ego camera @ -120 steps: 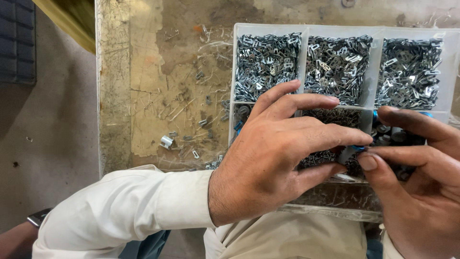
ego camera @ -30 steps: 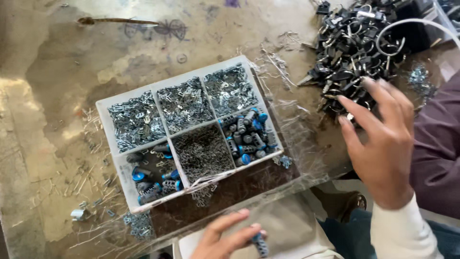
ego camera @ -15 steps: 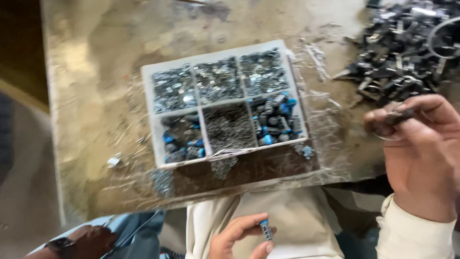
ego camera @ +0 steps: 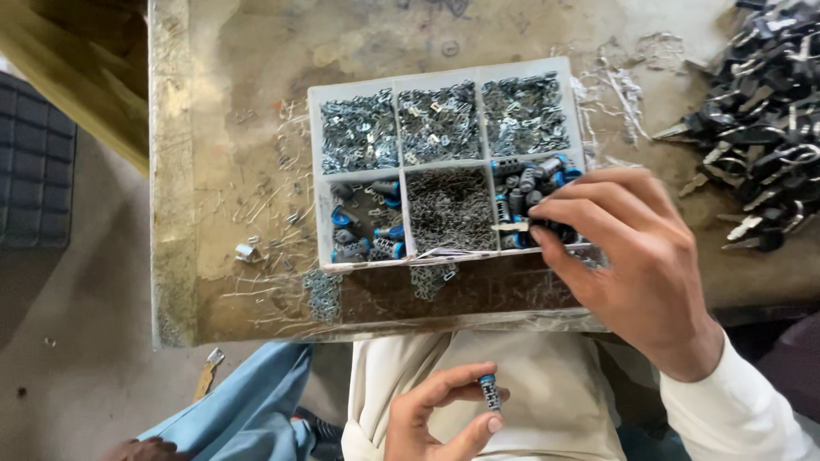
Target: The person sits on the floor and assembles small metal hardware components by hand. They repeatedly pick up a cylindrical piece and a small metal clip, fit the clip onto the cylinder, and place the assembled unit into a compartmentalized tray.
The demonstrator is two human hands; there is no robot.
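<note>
A small blue-capped cylinder [ego camera: 489,392] is pinched between the left hand's [ego camera: 440,418] fingertips above the lap. A small metal piece [ego camera: 512,227] is gripped by the right hand [ego camera: 632,256] over the compartment tray [ego camera: 318,213].

key heap [ego camera: 760,128] table right | loose wire clips [ego camera: 316,290] table edge | dark mat [ego camera: 34,162] floor left

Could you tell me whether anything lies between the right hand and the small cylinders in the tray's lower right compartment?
Nothing visible does. The right hand is already at that compartment of the tray, its fingertips on the cylinders. The left hand holds another cylinder apart, below the table edge.
</note>
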